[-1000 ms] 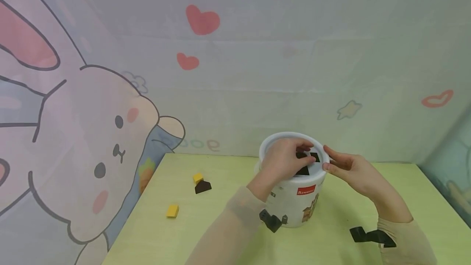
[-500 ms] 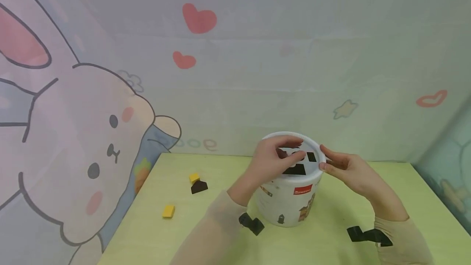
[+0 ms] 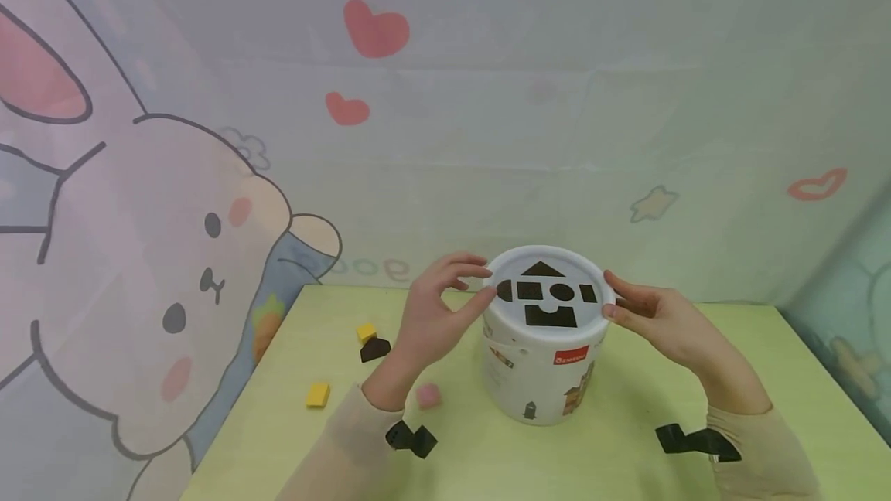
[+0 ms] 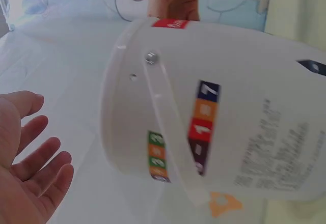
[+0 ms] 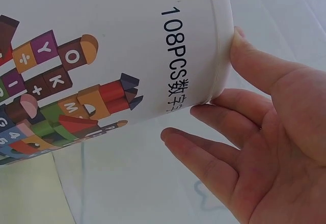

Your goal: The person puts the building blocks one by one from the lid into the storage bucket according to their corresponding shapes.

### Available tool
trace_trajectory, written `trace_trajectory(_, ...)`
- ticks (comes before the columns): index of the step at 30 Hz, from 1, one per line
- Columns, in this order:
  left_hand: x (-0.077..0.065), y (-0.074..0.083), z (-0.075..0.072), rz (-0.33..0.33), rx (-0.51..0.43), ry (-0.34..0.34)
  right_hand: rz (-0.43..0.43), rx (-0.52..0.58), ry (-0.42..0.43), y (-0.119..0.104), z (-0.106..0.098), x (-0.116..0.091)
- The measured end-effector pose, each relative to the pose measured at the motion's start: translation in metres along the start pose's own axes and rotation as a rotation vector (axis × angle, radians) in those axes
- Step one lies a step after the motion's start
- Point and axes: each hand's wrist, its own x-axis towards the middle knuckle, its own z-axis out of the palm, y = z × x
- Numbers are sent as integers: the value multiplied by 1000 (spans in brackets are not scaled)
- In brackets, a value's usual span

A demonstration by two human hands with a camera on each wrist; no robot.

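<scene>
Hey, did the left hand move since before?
Yes. Left: in the head view, the left hand went from over the still bucket lid to its left edge.

The bucket (image 3: 539,377) stands on the table (image 3: 619,454), its lid (image 3: 545,292) on top, a backdrop (image 3: 487,138) behind. The left hand (image 3: 440,308) is on its left, the right hand (image 3: 657,323) on its right. Four blocks (image 3: 318,395) lie left of the bucket.
</scene>
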Motion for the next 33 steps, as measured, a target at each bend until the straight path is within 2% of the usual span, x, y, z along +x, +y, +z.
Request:
trace_trajectory(5, -24, -14, -10, -66, 29, -28, -8, -17, -4, -3, 0, 0)
trace_trajectory(12, -50, -36, -16, -165, 46, -144, -5, -25, -6, -5, -1, -3)
trace_trajectory(15, -58, -45, -21, -185, 62, -237, -4, -20, -5, -5, -1, -3)
trace_trajectory(22, -73, -67, -37, -215, 156, -560, 8, -10, -7, -5, 0, -3)
trace_trajectory(25, -78, -78, -42, -249, 204, -673, 12, -11, -8, -5, 0, -3)
trace_trajectory(29, -82, -87, -48, -309, 222, -756, 16, -9, -9, -5, 1, -3)
trace_trajectory(33, -84, -96, -52, -350, 219, -777, 16, 0, -9, -5, 1, -4)
